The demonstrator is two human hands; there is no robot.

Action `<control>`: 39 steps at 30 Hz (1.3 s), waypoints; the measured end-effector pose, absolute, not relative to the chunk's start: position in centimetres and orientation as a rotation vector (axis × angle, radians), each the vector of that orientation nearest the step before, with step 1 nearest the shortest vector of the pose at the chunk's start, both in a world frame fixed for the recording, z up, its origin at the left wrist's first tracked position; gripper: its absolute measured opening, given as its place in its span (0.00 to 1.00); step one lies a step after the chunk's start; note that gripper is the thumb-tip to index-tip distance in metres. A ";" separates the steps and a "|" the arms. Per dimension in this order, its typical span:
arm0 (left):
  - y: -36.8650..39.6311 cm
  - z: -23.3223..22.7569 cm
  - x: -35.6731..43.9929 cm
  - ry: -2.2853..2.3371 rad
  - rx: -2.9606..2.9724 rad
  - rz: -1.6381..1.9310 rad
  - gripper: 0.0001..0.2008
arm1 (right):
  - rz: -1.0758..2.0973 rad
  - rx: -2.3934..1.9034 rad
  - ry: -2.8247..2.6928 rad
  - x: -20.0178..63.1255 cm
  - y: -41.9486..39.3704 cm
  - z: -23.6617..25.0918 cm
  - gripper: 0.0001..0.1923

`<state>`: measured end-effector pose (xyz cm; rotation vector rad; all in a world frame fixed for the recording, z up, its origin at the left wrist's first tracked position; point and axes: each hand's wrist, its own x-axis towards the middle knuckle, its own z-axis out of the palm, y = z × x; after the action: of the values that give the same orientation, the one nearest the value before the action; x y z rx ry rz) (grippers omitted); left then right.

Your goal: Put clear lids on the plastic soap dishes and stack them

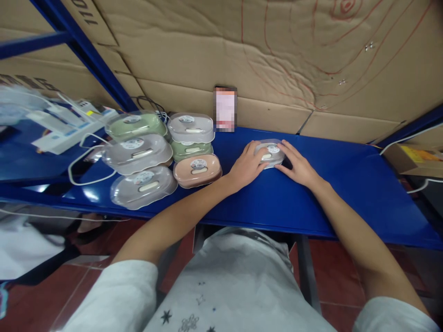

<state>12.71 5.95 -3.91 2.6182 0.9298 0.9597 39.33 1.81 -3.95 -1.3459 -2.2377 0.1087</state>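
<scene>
On the blue surface (346,184), near its middle and closer to the cardboard wall (277,55) than to the front edge, sits a small grey case (270,153) under a clear lid. The left hand (247,165) cups its left side and the right hand (298,167) its right side, fingers curled narrowly around it so that both hands hold the case between them. Both forearms reach forward over the front edge, elbows spread, wrists low and resting on the surface.

To the right of the hands the surface runs bare out to its far corner, where a white cable (408,138) crosses a yellow box (415,157). To the left, just beside the left hand, stand stacked cases: a pink case (198,169), a green case (191,148) behind it and a grey one on top, then three more clear-lidded cases (138,152) stepping towards the front edge. A phone (225,109) leans against the wall behind the case. A blue shelf post (86,50) rises at the left.
</scene>
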 end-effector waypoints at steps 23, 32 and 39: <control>3.6 -0.7 11.4 0.969 2.747 0.613 0.30 | 0.233 -1.305 -2.253 38.6 1.3 -4.0 0.47; -2.8 4.7 -3.3 1.210 2.645 1.114 0.26 | 0.175 -1.239 -2.143 33.9 -0.1 -1.2 0.46; 0.8 2.4 -17.6 1.744 2.453 1.243 0.35 | 0.177 -1.016 -2.198 23.2 1.1 0.3 0.49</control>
<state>-17.59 0.75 2.42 2.4531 1.7439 1.2428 23.21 1.12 0.33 -1.0161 -2.1981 0.1771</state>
